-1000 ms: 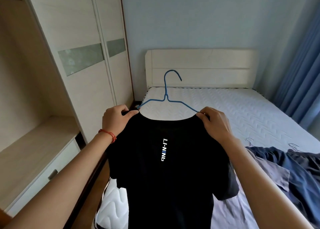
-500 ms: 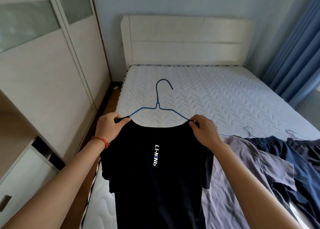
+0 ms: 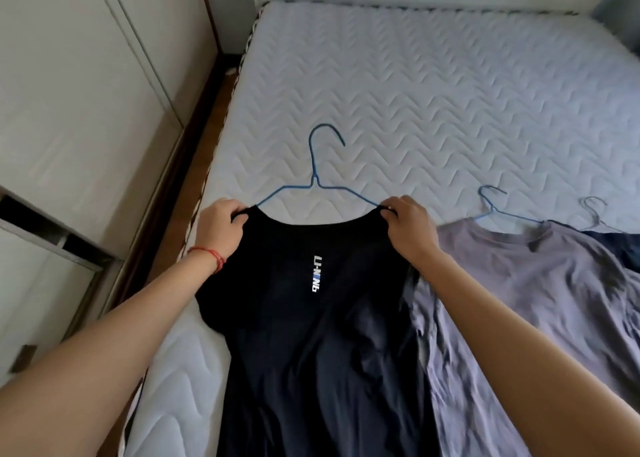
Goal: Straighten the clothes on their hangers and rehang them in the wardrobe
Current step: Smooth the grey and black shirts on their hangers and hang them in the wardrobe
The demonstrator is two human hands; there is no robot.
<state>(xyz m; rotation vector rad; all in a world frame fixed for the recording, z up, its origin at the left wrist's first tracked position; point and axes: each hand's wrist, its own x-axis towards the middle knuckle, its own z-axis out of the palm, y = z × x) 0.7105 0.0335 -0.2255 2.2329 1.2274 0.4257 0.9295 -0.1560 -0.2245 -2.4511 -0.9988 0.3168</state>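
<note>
Head view: left hand [image 3: 221, 226] and right hand [image 3: 408, 230] each pinching a shoulder of the black T-shirt [image 3: 322, 335] on its blue hanger [image 3: 313, 183], spread over the bed [image 3: 433, 93]; grey shirt [image 3: 540, 283] just beside the black T-shirt.

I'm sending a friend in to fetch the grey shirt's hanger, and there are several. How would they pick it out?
Start at the bed with the quilted white mattress. On it, right of the black shirt held by both hands, lies a grey shirt. Its hanger is the blue one poking from that collar: no hand touches it, unlike the blue hanger in the black shirt, and the hanger further right looks grey.
</note>
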